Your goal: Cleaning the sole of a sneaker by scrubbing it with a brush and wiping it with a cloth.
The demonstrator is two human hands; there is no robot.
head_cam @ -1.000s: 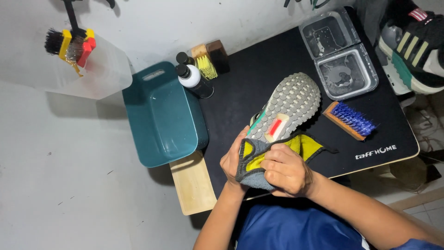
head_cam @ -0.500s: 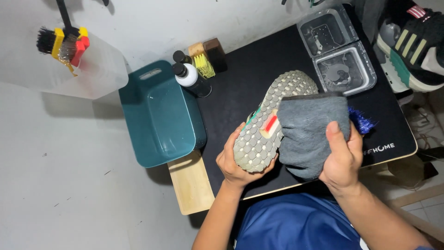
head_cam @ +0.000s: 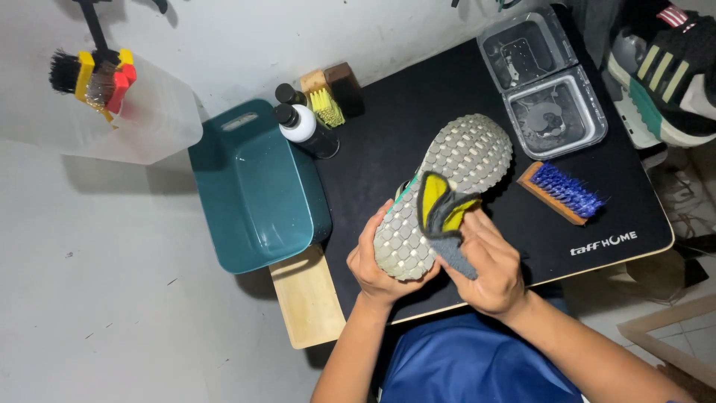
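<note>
The left hand (head_cam: 380,261) clenches the shoe (head_cam: 440,194), the right hand (head_cam: 485,269) grasps the cloth (head_cam: 444,216); a hard wipe could twist the shoe loose.

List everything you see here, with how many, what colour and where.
shoe: 1, grey sole up, held above the mat
cloth: 1, grey and yellow, pressed on the sole
mat: 1, black, on the table
basin: 1, teal, left of the mat
bottles: 2, black caps, by the basin
blue brush: 1, on the mat, right
clear trays: 2, top right
sneaker: 1, multicoloured, far right
left hand: holds the shoe
right hand: holds the cloth
</note>
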